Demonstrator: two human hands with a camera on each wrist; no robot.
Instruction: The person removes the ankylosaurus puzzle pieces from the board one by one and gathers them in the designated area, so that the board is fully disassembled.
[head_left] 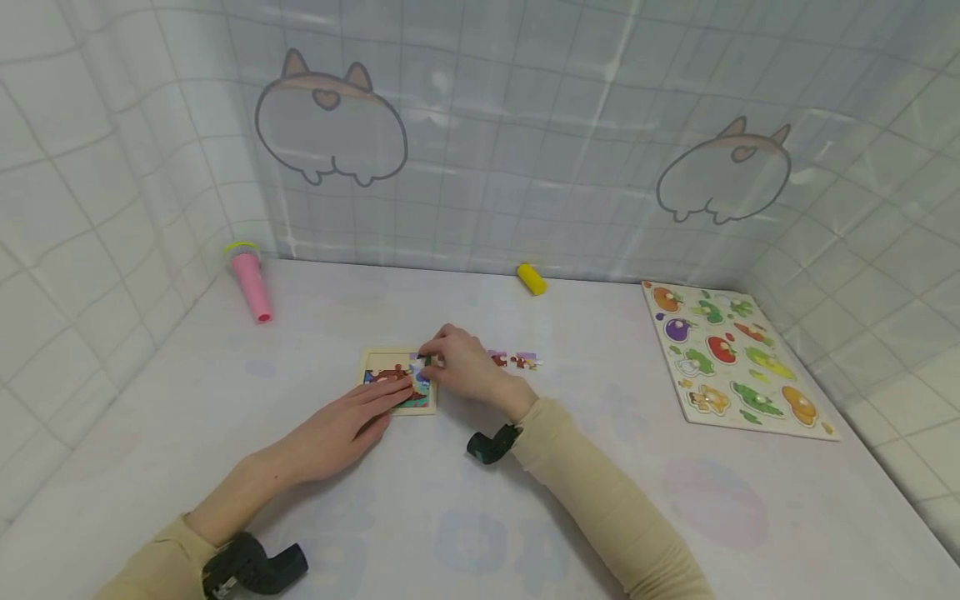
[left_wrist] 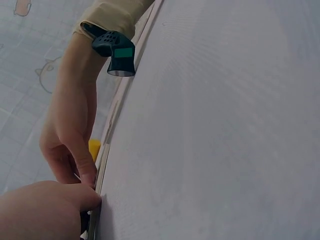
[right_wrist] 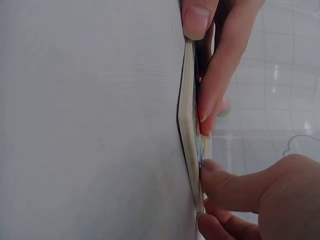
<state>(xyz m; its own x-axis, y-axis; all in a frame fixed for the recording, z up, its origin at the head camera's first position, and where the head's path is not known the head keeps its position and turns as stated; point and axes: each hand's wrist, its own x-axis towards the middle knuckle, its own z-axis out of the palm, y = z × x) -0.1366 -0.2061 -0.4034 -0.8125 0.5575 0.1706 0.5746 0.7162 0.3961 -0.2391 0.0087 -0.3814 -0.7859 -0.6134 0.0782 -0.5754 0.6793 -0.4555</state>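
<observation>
A small jigsaw puzzle in a pale wooden frame (head_left: 384,353) lies on the table, most of its colourful picture in place. My left hand (head_left: 348,425) rests on it from the lower left, fingers extended over the picture. In the right wrist view, that hand's thumb (right_wrist: 196,22) lies against the frame's edge. With thumb and fingers my right hand (head_left: 468,367) pinches a small puzzle piece (head_left: 424,360) at the frame's upper right corner; the fingers hide much of it. Loose puzzle pieces (head_left: 525,361) lie just right of that hand, partly behind it.
A pink microphone-shaped toy (head_left: 253,287) lies at the back left. Near the back edge is a yellow cylinder (head_left: 532,279). A vegetable peg board (head_left: 723,350) lies at the right. A tile-patterned curtain (head_left: 480,142) hangs behind the table.
</observation>
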